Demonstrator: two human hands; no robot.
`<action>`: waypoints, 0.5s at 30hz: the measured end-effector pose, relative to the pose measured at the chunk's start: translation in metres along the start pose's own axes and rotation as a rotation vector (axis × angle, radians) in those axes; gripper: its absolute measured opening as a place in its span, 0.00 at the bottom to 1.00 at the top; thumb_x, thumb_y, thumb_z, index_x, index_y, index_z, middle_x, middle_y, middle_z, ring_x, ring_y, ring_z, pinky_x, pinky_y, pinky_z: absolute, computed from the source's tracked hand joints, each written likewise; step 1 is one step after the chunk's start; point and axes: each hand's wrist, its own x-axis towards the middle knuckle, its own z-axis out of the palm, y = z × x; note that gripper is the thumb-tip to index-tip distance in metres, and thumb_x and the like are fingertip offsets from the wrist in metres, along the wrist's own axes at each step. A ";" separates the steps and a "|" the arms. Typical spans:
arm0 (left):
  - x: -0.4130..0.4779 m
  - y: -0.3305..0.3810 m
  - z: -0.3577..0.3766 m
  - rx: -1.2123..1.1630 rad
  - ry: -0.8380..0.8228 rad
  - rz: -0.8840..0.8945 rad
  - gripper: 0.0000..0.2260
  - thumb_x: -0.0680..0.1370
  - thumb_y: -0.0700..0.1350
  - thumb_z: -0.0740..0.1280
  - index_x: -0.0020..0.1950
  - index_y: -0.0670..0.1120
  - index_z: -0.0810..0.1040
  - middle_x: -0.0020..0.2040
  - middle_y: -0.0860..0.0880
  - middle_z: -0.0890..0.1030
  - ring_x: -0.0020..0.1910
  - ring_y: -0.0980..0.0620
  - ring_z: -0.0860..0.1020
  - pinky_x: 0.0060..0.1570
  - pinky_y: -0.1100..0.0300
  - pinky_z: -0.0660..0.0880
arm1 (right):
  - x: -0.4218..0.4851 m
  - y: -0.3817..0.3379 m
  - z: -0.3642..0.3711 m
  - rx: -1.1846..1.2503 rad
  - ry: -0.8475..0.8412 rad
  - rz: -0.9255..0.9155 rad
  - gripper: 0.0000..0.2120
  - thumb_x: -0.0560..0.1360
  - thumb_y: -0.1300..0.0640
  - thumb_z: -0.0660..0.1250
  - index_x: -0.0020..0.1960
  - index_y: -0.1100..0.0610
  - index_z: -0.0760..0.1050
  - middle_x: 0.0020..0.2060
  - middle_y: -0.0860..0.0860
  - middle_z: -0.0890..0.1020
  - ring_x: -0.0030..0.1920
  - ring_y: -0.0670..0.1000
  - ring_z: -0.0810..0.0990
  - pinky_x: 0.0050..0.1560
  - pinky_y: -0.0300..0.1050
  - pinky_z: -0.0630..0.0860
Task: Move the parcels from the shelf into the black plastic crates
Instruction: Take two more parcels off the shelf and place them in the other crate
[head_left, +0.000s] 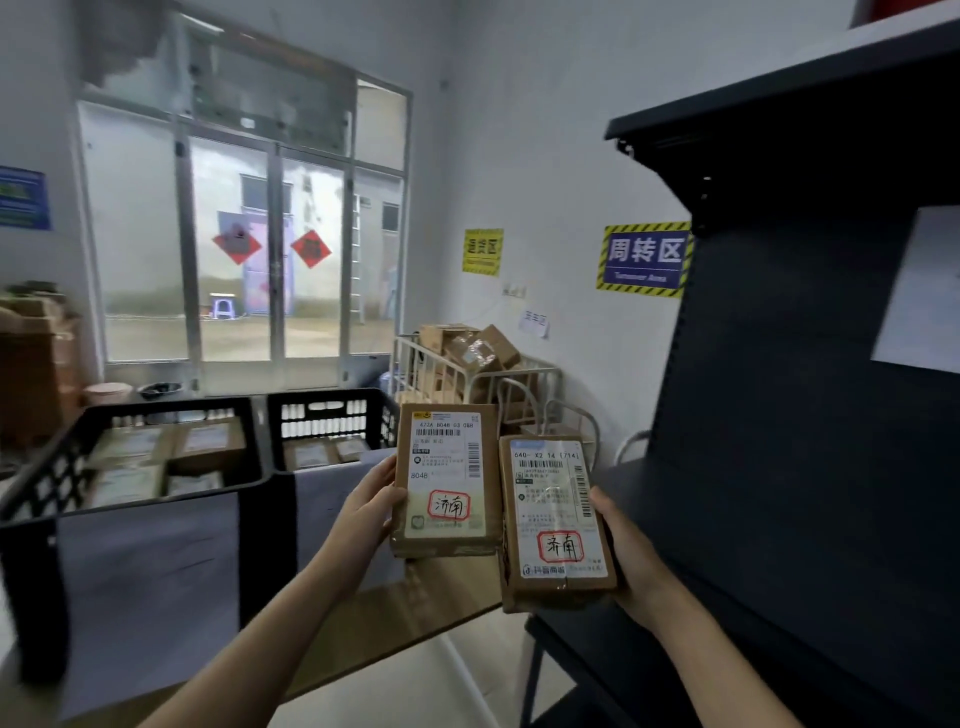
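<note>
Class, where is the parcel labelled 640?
Head view, right of centre: the right hand grips the 640 parcel, beside the other parcel, left of the dark shelf.

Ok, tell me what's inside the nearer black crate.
Brown labelled parcels lie flat, side by side, inside the nearer black crate. Whatever lies beneath them, and the crate's floor, is covered.

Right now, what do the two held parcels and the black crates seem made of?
Left parcel: brown cardboard, matte, seams taped; white paper label. Right parcel: likewise, glossy clear tape glinting over its label. Black crates: probably moulded plastic, slotted lattice walls, dull sheen.
</note>
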 end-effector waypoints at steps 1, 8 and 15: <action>-0.001 0.000 -0.016 0.001 0.019 -0.004 0.19 0.78 0.36 0.56 0.67 0.51 0.69 0.55 0.49 0.81 0.50 0.52 0.81 0.43 0.60 0.76 | 0.007 0.003 0.014 0.010 -0.016 0.002 0.18 0.79 0.46 0.54 0.59 0.51 0.77 0.51 0.53 0.85 0.50 0.53 0.84 0.39 0.41 0.80; -0.008 -0.002 -0.109 -0.003 0.161 -0.041 0.20 0.79 0.39 0.57 0.69 0.53 0.67 0.56 0.47 0.81 0.51 0.49 0.81 0.42 0.60 0.76 | 0.052 0.019 0.101 0.018 -0.157 0.021 0.17 0.78 0.46 0.54 0.58 0.51 0.77 0.50 0.53 0.85 0.50 0.53 0.84 0.40 0.41 0.80; -0.016 -0.003 -0.179 0.009 0.285 -0.062 0.19 0.79 0.39 0.57 0.69 0.53 0.67 0.54 0.48 0.82 0.48 0.53 0.82 0.39 0.63 0.76 | 0.095 0.035 0.170 -0.001 -0.299 0.050 0.18 0.80 0.47 0.52 0.64 0.51 0.74 0.53 0.54 0.84 0.52 0.54 0.83 0.41 0.41 0.80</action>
